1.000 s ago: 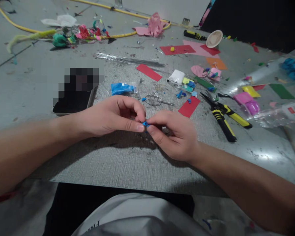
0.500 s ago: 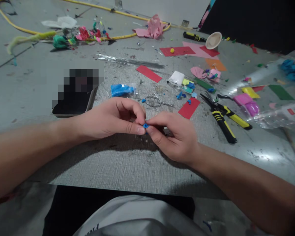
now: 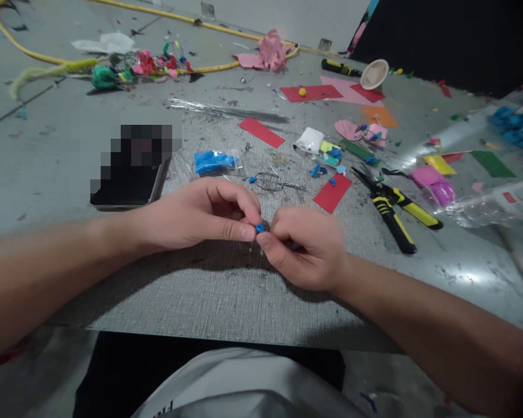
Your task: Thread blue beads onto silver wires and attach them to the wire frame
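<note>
A tiny piece of blue modelling clay point(image 3: 260, 228) sits between my two hands, just above the table. The thumb and forefinger of my left hand point(image 3: 200, 212) pinch it from the left. From the other side the thumb of my right hand point(image 3: 307, 247) presses against it, the other fingers curled in. Behind them on the table lies a wire loop point(image 3: 270, 182) with a blue blob at its left end. A clear packet of blue clay point(image 3: 215, 162) rests beyond my left hand.
Right of my hands lie yellow-and-black pliers point(image 3: 392, 206) and a red paper strip point(image 3: 332, 193). A dark phone-like device point(image 3: 128, 188) stands at left. Further back are thin wires point(image 3: 226, 110), a white clay packet point(image 3: 310, 140) and a paper cup point(image 3: 374, 74).
The fingers of my right hand have curled in more, and its forefinger has drawn back from the clay. The clay looks rounder and more folded than before.
</note>
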The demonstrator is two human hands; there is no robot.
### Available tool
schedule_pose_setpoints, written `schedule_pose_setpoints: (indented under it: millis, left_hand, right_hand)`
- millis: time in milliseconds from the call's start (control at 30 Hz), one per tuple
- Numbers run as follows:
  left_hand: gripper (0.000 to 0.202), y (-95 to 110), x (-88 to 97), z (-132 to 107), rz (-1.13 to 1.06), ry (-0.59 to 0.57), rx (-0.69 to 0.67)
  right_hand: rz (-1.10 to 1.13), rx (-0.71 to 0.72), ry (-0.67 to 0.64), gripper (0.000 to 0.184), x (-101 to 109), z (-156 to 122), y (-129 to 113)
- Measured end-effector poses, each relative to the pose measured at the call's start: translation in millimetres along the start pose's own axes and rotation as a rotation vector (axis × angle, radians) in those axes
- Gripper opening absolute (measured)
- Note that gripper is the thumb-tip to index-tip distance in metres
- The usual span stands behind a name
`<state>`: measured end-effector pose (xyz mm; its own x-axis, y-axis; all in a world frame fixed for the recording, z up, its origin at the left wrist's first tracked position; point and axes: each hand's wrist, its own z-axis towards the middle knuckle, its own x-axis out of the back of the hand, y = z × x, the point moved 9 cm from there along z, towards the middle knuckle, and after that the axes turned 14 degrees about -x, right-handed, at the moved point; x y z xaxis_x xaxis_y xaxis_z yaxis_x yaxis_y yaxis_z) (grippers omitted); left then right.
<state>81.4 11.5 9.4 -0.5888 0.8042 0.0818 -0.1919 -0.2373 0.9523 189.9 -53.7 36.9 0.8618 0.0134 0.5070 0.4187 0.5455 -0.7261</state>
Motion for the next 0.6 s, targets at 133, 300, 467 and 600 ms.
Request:
schedule_pose_setpoints:
  millis: [133,300,467,600]
  left_hand:
    - [0.026,0,-4.1,1,-0.062,-0.015,0.016]
    - [0.025,1,-4.5,0,-0.078,-0.025,0.024]
    - [0.021,-3,-2.2,-1,-0.080,-0.023,0.042]
    - [0.019,-6,-3.6,-2,-0.109,-0.030,0.050]
  right_hand:
    - [0.025,0.025,-0.025,0.036,-2,0,-2]
    - [0.058,-0.016,-0.058,0.037,-4,0,4]
    - [0.080,-0.092,-0.048,0.043,-5,1,15]
    - [0.098,-0.092,-0.058,0.047,-8,1,16]
